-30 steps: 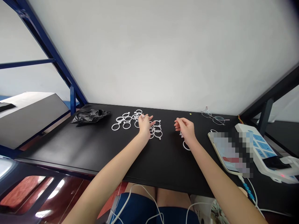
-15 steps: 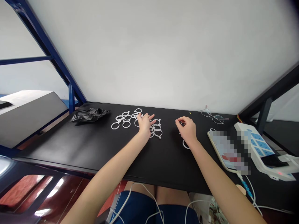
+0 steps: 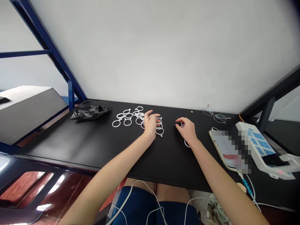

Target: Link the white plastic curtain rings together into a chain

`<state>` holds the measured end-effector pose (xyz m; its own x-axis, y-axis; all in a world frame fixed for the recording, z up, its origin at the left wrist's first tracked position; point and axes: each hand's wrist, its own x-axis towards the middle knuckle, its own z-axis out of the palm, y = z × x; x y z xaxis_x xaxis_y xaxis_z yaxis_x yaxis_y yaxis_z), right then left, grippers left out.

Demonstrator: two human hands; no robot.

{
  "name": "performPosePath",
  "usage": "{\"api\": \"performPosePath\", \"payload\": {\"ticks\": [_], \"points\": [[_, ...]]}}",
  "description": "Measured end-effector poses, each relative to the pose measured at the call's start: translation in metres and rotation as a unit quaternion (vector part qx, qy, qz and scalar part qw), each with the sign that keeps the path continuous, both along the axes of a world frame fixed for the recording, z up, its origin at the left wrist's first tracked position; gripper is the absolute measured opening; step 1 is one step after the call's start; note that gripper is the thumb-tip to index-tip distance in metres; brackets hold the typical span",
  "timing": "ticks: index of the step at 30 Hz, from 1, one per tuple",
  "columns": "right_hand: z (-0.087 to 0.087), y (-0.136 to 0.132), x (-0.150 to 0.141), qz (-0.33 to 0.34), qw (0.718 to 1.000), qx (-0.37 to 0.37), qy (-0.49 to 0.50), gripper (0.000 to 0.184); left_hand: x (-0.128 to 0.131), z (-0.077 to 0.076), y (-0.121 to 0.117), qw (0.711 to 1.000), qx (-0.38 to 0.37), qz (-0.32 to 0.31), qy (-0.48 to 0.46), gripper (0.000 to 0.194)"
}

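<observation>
White plastic rings with small knobs lie in a loose cluster on the black table. Over the right part of that cluster is my left hand, its fingers spread and covering some rings. My right hand rests to the right of the cluster, fingers curved, a small gap showing between thumb and index tips. Part of a white ring shows below its palm, and another white edge appears inside the curve of its fingers. The hand hides the rest of these.
A crumpled black plastic bag lies at the left. On the right are eyeglasses, a phone on a charging cable, and a white power strip. A pale wall rises behind the table.
My left hand has shifted right across the rings. The right hand stays in nearly the same place, its thumb and index tips slightly further apart. The view has moved a little.
</observation>
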<state>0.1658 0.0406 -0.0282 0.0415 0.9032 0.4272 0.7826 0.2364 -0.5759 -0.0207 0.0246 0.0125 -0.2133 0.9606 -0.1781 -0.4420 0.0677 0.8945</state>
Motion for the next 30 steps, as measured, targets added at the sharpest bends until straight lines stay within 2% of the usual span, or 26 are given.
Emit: {"api": "performPosePath", "payload": {"ticks": [6,12,23,30], "points": [[0.005,-0.004,-0.006,0.047,0.999,-0.003,0.025,0.016,0.010,-0.004,-0.006,0.985,0.124,-0.092,0.079,0.020],[0.006,-0.005,-0.008,0.063,0.997,0.008,0.054,0.015,0.016,-0.011,-0.010,0.963,0.170,-0.169,0.121,0.012],[0.008,-0.010,-0.015,0.073,0.996,-0.016,0.041,0.025,0.017,-0.013,-0.011,0.948,0.196,-0.198,0.150,0.014],[0.009,-0.012,-0.020,0.050,0.999,-0.016,-0.002,0.020,0.017,-0.012,-0.011,0.950,0.186,-0.200,0.149,0.015]]}}
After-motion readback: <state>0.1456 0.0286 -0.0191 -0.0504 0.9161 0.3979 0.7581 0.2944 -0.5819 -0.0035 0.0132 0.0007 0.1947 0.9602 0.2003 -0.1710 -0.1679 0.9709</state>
